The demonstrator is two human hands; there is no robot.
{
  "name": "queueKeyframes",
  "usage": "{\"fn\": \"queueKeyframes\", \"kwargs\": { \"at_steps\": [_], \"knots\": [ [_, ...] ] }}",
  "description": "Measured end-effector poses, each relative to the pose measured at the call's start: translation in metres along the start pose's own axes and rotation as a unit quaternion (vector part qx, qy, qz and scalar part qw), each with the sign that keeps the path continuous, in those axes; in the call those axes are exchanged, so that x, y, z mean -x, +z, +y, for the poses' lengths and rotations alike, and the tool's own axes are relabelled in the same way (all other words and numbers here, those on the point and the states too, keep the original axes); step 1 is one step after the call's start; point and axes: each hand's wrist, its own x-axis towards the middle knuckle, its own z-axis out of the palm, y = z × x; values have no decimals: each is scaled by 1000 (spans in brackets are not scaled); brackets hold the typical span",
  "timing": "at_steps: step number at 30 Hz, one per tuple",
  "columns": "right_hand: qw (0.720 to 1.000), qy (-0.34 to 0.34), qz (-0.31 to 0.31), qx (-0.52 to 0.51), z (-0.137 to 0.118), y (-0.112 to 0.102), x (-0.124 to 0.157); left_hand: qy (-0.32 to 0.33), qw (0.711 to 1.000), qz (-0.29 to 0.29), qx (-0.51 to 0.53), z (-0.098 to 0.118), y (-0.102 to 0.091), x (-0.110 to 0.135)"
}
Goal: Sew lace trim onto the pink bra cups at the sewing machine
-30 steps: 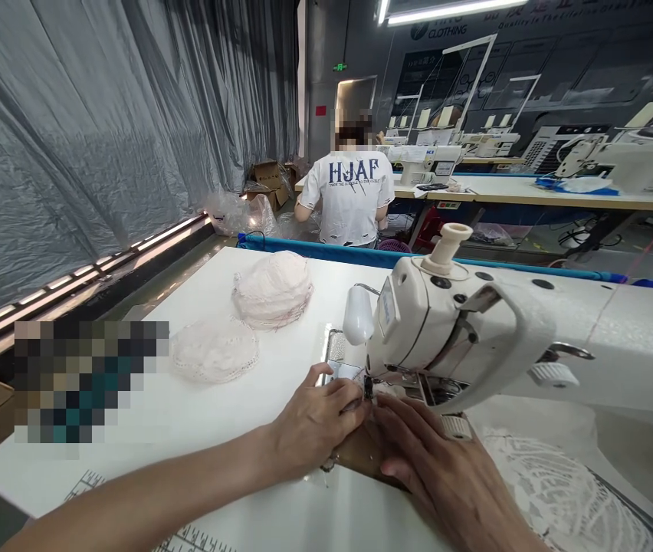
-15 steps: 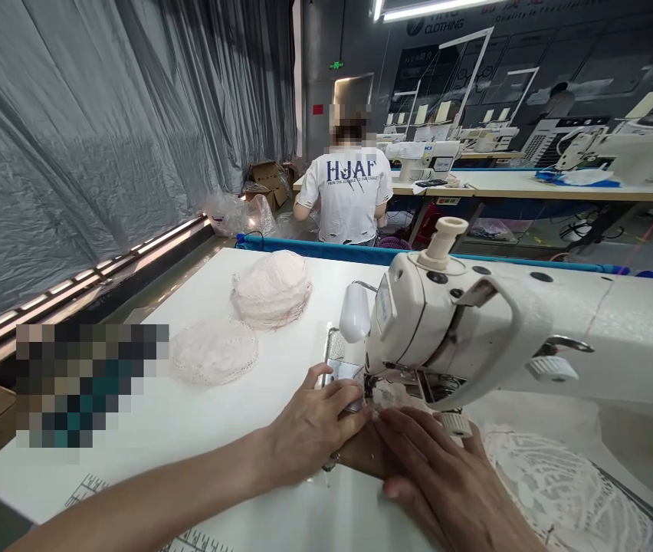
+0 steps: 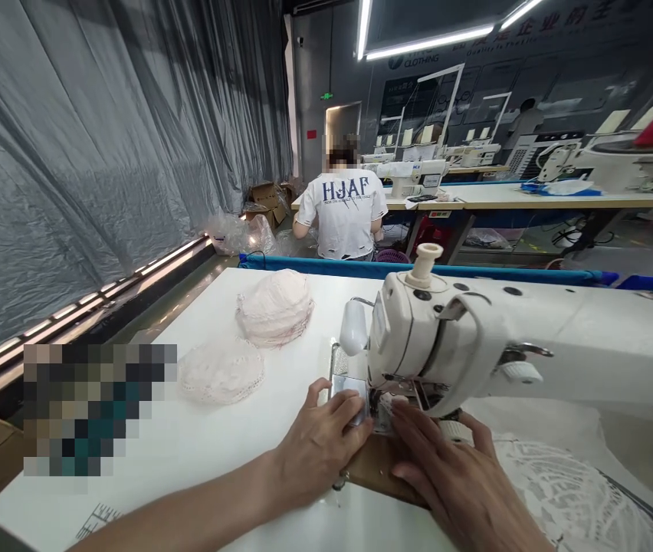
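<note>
A white sewing machine (image 3: pixel 412 330) stands over the table in front of me. A small white lace piece (image 3: pixel 385 406) lies under its needle area, largely covered by my fingers. On the left of the needle, my left hand (image 3: pixel 326 437) has its fingers bent and pressed together over a metal plate (image 3: pixel 350 389); whatever is at its fingertips is hidden. My right hand (image 3: pixel 453 468) reaches in from the right, its fingertips down on the lace piece and its thumb low over a brown strip (image 3: pixel 375 464). Larger white lace (image 3: pixel 573 483) lies beyond the right wrist.
Stacked pale lace cups (image 3: pixel 276 307) and a flat lace piece (image 3: pixel 221 372) lie on the white tabletop (image 3: pixel 188 452). A pixelated patch covers the left edge. A person in a white shirt (image 3: pixel 345 211) sits ahead, near other sewing machines (image 3: pixel 418 178).
The camera view has tilted up a little. My right fingers have drawn slightly away from the left ones, showing more lace by the needle. The left hand stays beside the needle.
</note>
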Motion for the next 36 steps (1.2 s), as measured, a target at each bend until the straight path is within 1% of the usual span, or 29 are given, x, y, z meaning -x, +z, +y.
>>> {"fn": "queueKeyframes", "kwargs": {
  "at_steps": [3,6,9,11,13,14,15,16,17,18,19,20,21,22,23,24,25,26,28,29,31,33,34,36],
  "knots": [
    [1000,19,0,-2,-1,-3,-5,-4,1000,14,21,-1,0,0],
    [999,30,0,-12,-1,-6,-9,-2,998,42,36,-2,0,0],
    [998,43,-6,-40,-3,-8,-12,-13,997,52,49,-1,-5,2],
    [996,44,-15,-78,-6,-13,-13,-39,996,36,67,3,-14,4],
    [988,28,-45,-147,-11,-24,-13,-70,991,-7,116,9,-27,8],
    [976,30,-71,-205,-13,-32,-13,-88,983,-35,158,12,-35,10],
    [954,43,-103,-278,-15,-40,-13,-111,969,-64,212,16,-43,13],
    [918,67,-141,-364,-16,-49,-13,-143,946,-87,276,20,-51,16],
    [870,96,-178,-449,-16,-58,-13,-187,912,-107,351,24,-58,19],
    [817,124,-213,-521,-16,-66,-13,-238,860,-125,433,28,-65,22],
    [769,148,-243,-573,-17,-74,-13,-291,793,-139,517,32,-72,25],
    [727,163,-269,-611,-18,-80,-13,-336,715,-149,595,37,-78,29],
    [692,174,-290,-637,-20,-86,-12,-370,636,-155,659,42,-84,32],
    [667,182,-306,-654,-24,-91,-11,-390,568,-156,707,48,-89,36],
    [652,186,-318,-663,-30,-94,-9,-402,519,-151,739,54,-94,40],
    [647,184,-326,-664,-37,-98,-7,-408,490,-142,757,61,-98,44],
    [652,184,-332,-657,-46,-100,-4,-411,476,-134,766,68,-102,49],
    [662,186,-336,-644,-56,-102,0,-411,471,-128,770,75,-104,55],
    [680,197,-349,-614,-74,-106,8,-406,476,-116,772,89,-108,67],
    [682,203,-359,-604,-83,-108,13,-401,480,-111,772,95,-109,73],
    [669,204,-380,-605,-95,-112,23,-395,485,-105,773,107,-109,85],
    [659,199,-390,-612,-102,-114,34,-397,482,-108,774,116,-108,95],
    [658,200,-389,-612,-105,-114,39,-402,477,-108,774,121,-106,99],
    [666,220,-379,-604,-108,-115,49,-422,456,-101,777,128,-102,106]
  ]
}}
